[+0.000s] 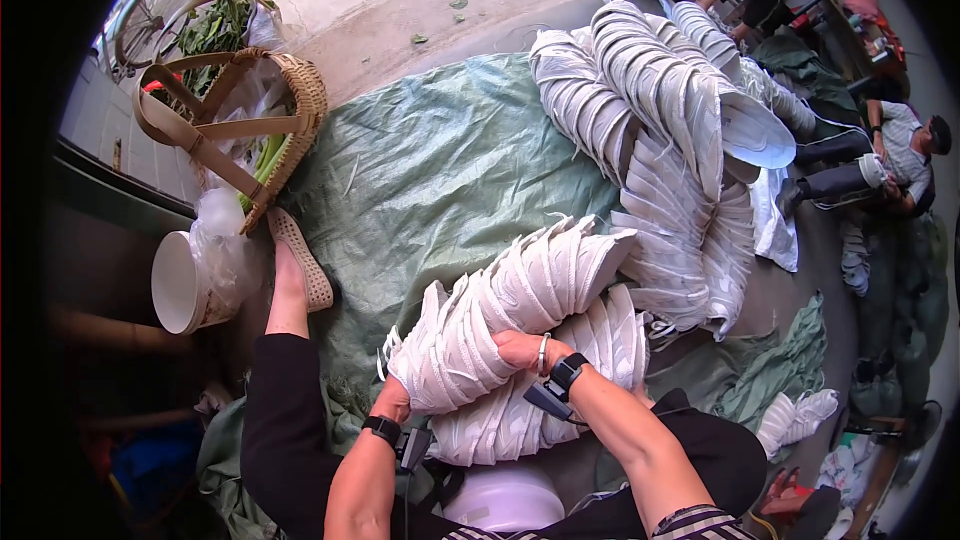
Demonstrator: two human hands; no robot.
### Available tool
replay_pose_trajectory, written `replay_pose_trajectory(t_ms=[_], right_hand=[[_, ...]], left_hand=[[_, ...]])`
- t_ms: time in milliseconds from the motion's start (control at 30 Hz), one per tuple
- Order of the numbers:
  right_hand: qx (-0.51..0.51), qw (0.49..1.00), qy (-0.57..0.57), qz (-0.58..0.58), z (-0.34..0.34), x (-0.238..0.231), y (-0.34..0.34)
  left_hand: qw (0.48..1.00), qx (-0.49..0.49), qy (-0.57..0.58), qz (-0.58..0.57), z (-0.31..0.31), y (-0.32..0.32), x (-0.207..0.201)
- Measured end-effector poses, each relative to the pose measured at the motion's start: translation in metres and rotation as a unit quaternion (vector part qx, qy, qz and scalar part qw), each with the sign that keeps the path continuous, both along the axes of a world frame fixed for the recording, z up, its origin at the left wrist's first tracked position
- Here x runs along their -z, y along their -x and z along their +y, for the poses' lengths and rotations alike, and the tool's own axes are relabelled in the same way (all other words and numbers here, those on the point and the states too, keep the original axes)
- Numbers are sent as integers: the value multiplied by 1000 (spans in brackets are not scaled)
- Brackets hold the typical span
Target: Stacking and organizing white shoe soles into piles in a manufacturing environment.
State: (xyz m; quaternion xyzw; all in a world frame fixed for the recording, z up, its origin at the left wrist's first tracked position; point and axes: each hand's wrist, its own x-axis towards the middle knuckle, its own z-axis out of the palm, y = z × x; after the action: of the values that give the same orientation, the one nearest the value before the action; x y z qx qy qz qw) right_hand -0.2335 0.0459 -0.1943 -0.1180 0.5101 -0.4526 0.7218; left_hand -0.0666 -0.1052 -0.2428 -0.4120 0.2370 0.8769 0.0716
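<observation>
A long stack of nested white shoe uppers (540, 280) lies slanted across my lap, its far end pointing up to the right. My left hand (396, 397) holds the near left end, with most of its fingers hidden behind the fabric. On the stack's right side, my right hand (520, 350) grips it, the fingertips tucked out of sight. Below this stack rests a second stack of white uppers (610, 340), partly covered. Under both shows a pale lilac bucket or stool (505, 500) between my legs.
More white stacks (650, 90) are heaped to the far right on a green woven sheet (440, 160). At left stand a wicker basket (305, 90) with greens and a white bucket (178, 282). Seated people (905, 155) work at the right. A bicycle (150, 20) is behind.
</observation>
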Motion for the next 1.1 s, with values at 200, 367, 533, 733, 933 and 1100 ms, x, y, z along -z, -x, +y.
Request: replay_pose_trajectory(t_ms=[200,367,533,733,933,1100], right_hand=[[-30,1000,3,6,-7,3,10],[-23,996,-75,-27,-14,7,9],[-31,999,27,1,-9,25,9],[49,995,-6,-82,-4,45,-1],[76,990,-23,-117,-7,35,0],[117,991,-51,-31,-14,31,-7]], left_hand=[[1000,-19,-6,-3,0,1,2],[999,-34,-17,-1,0,2,2],[999,-42,-30,12,0,1,2],[998,-42,-47,24,-2,0,0],[996,-47,-66,32,-2,1,-3],[995,-53,-78,34,-2,-2,-6]])
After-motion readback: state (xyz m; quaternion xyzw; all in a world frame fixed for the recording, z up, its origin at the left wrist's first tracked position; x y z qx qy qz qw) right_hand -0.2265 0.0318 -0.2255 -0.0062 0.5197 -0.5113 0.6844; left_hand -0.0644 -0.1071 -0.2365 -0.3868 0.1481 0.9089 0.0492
